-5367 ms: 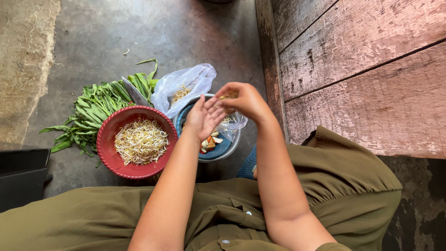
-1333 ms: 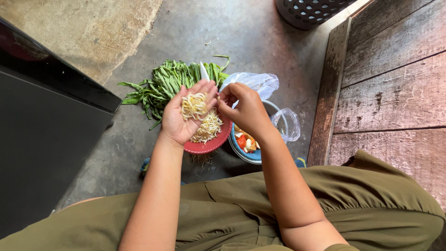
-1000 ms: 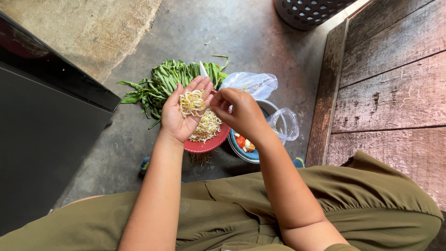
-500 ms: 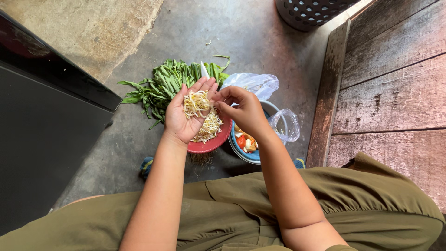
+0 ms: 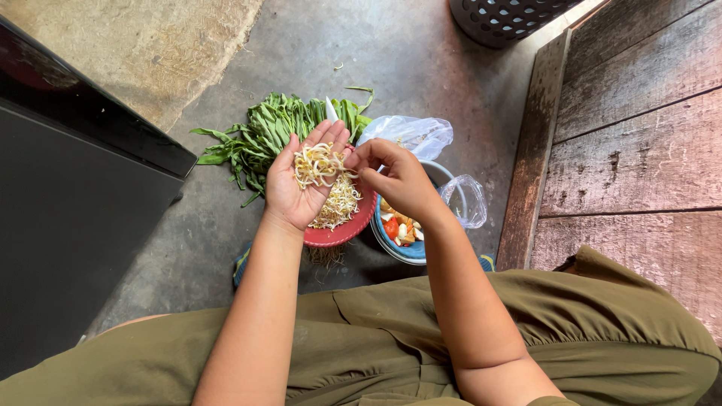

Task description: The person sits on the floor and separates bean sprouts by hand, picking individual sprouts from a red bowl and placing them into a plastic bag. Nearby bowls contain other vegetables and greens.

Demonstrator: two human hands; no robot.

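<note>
My left hand (image 5: 297,188) is held palm up over a red bowl (image 5: 353,228) and cradles a small heap of pale bean sprouts (image 5: 316,164). More sprouts lie in the bowl beneath it. My right hand (image 5: 398,180) is next to the left palm, thumb and fingers pinched at the edge of the heap; whether a sprout is between them I cannot tell. Under the right hand stands a blue bowl (image 5: 398,252) with red and white vegetable pieces, partly hidden by the wrist.
A bunch of green leafy stalks (image 5: 263,135) with a knife blade (image 5: 331,111) on it lies on the concrete floor. Clear plastic bags (image 5: 414,134) sit by the blue bowl. A black box (image 5: 68,218) stands left, a dark perforated basket (image 5: 504,15) at top, wooden planks (image 5: 639,128) right.
Earlier both hands worked over the blue bowl. Since then my left hand took up a heap of sprouts; over the last second my right fingers moved back to the heap's edge.
</note>
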